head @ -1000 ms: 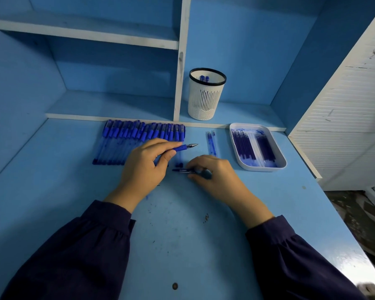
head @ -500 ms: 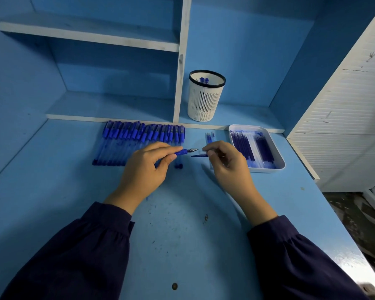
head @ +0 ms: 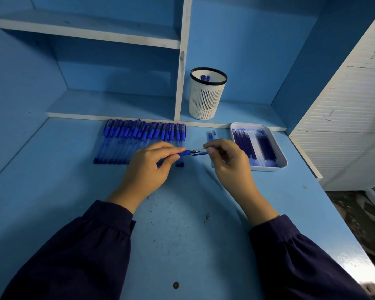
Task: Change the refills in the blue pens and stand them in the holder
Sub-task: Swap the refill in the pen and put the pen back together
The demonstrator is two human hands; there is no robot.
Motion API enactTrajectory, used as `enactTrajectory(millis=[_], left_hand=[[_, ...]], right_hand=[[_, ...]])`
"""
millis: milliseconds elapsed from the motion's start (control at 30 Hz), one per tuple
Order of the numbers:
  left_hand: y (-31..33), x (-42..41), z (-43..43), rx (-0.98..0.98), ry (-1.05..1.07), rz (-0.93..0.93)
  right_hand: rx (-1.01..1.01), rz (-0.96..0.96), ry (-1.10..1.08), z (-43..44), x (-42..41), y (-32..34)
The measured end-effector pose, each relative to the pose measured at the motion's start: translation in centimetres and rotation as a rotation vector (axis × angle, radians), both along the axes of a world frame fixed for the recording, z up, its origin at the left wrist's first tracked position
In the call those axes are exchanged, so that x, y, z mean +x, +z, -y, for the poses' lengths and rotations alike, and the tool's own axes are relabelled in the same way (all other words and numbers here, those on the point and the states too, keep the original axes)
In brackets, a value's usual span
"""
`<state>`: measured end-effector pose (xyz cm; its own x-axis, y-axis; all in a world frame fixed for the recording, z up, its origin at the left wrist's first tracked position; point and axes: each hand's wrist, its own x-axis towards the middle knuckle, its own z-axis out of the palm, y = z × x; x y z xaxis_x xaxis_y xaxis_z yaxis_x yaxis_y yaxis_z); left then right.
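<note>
Blue pen [head: 185,152]: I hold it in my left hand [head: 147,167] just above the desk [head: 182,234]. My thumb and fingers are curled round its barrel, so only the blue grip and the metal tip stick out to the right. My right hand [head: 230,163] is close beside it, and the two hands nearly meet without touching. Its thumb and forefinger pinch a slim blue piece [head: 199,154] that lies just under the pen's tip and points left. It looks like a refill, but it is too small for me to be sure, and I cannot tell whether it touches the tip.

Behind my left hand, the row of pens [head: 139,139] lies side by side on the desk, caps toward the shelf [head: 117,105]. A small blue bit [head: 180,164], perhaps a cap, lies on the desk just right of my left thumb. A few slim clear pieces [head: 210,135] lie loose between the row and the white tray [head: 279,167]. The tray sits near my right hand, with dark blue refills [head: 245,146] laid lengthwise in it.

The holder [head: 206,102], a white slotted cup with a black rim, stands on the low shelf, well apart from both hands. Two blue pen ends [head: 205,78] show inside its rim.
</note>
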<state>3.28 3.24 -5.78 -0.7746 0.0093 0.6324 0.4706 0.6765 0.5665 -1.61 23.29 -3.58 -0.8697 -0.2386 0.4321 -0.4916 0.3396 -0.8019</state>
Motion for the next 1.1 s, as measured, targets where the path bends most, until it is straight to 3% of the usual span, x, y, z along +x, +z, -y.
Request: enactTrajectory(millis=[433,733,900,1100], left_hand=[[0.0,0.3,0.0,0.014,-0.05,-0.022],[0.9,0.2,-0.5,0.091,0.026,-0.084],[1.1,0.1,-0.9,0.034,0.028,-0.12],[0.1,-1.2,1.1,-0.009,0.176,0.05]], right_hand=[[-0.094,0.208,0.161,-0.2,0.6,0.1],[-0.246,0.132,0.163,1.3,1.3,1.0],[-0.313,0.018,0.115,1.2,1.7,1.6],[-0.393,-0.115,-0.004,-0.2,1.6,3.4]])
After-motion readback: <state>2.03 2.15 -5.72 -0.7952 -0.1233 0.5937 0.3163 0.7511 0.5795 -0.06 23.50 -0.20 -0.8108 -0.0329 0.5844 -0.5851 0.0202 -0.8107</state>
